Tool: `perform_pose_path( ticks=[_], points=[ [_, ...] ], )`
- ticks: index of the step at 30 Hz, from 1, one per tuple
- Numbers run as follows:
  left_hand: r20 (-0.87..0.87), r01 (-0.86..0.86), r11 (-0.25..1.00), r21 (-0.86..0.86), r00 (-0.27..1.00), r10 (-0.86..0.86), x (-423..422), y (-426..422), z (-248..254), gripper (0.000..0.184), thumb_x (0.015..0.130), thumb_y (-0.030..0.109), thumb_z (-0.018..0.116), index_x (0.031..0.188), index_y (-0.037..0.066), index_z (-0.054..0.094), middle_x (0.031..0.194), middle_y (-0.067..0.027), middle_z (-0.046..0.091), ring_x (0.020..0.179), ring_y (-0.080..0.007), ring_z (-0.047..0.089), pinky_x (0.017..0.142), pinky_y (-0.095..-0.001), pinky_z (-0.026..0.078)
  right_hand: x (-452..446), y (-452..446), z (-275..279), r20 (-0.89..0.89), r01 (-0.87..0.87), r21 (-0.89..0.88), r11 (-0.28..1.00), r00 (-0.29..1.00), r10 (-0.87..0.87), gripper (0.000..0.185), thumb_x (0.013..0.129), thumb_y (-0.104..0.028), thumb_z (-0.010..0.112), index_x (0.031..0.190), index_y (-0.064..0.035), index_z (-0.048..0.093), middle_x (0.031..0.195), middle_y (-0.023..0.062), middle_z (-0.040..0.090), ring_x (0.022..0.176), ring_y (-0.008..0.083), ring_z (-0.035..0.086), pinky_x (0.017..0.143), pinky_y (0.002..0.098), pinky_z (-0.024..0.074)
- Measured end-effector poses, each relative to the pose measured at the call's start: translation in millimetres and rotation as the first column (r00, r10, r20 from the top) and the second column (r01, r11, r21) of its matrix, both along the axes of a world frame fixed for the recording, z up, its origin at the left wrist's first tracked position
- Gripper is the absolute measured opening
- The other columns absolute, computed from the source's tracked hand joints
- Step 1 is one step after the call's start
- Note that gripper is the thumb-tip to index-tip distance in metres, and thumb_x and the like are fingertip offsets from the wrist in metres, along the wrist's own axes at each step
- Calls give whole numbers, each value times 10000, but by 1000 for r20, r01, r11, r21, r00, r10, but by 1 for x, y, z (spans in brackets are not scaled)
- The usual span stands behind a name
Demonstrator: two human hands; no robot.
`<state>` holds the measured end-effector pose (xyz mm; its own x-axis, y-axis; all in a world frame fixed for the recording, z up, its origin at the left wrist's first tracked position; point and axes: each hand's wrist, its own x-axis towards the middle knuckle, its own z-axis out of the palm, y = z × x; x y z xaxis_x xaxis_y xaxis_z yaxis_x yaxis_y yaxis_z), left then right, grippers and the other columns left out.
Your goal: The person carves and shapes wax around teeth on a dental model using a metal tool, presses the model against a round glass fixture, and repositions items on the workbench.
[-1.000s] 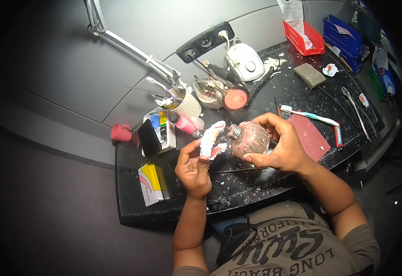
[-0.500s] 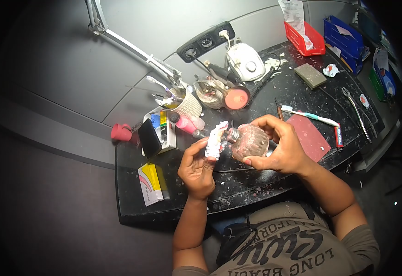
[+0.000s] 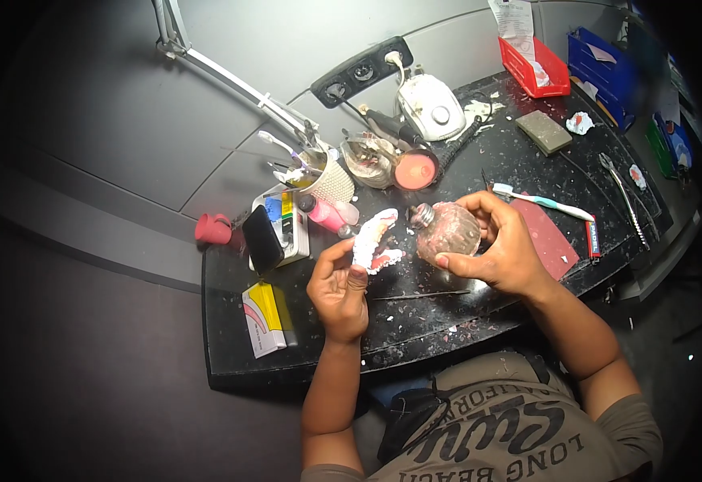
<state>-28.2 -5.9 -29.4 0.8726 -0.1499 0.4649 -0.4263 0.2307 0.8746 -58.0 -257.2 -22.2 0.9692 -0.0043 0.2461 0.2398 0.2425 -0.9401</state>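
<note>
My left hand pinches a horseshoe-shaped denture piece, rough and white with pink areas, between thumb and fingers. Its curved arch is turned partly toward the camera. In my right hand is a ribbed glass spirit lamp, smeared with pink, its metal neck tilted up and left toward the denture piece. A gap separates the two. No flame can be made out. Below them a thin metal tool lies on the black table.
Behind stand a pink bottle, a tool cup, a pink-filled bowl and a white control box. A phone and a small carton are left. Right lie a toothbrush, pink sheet and red bin.
The spirit lamp has moved up and right, away from the denture piece, which has turned to show more of its arch. The thin tool on the table is now more visible.
</note>
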Motion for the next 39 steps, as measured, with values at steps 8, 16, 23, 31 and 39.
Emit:
perform_pose_path(
  ticks=[8,16,23,31,39],
  points=[
    [-156,98,978,-183,979,-128,14,11,-1,390,1032,145,645,1312,-97,521,1249,-279,665,1101,-351,709,944,-460,601,0,-3,-12,-78,7,-550,835,995,-59,763,606,-301,943,1198,10,575,1132,182,657,1071,304,659,1024,392,496],
    [-147,47,990,-130,987,-66,33,18,-17,422,1057,241,617,1345,-60,544,1214,-202,692,1024,-257,720,883,-389,619,7,-3,-28,95,130,-710,692,991,-89,840,700,-389,946,1339,-14,550,1290,223,623,1282,413,572,1251,494,233],
    [-153,25,993,-116,987,-43,41,21,-25,403,1065,235,604,1337,-58,549,1164,-191,708,960,-240,724,845,-372,623,-13,-43,3,130,155,-822,548,988,-84,701,725,-348,932,1264,-10,638,1236,225,677,1206,381,633,1044,446,494],
    [-178,18,975,-223,982,-59,40,14,-11,403,1055,247,620,1295,-69,551,1155,-216,706,964,-263,729,862,-399,621,63,-267,84,278,556,-776,296,723,-632,378,824,-339,858,904,10,739,884,209,753,840,333,755,751,392,579],
    [-229,122,976,-182,960,-163,42,34,-45,469,1030,356,629,1274,-40,564,1180,-215,699,1015,-288,716,923,-459,602,177,-417,23,-195,-124,-980,155,738,-646,567,962,-619,639,1354,-212,692,1391,212,640,1298,380,605,1087,442,462]
  ],
)
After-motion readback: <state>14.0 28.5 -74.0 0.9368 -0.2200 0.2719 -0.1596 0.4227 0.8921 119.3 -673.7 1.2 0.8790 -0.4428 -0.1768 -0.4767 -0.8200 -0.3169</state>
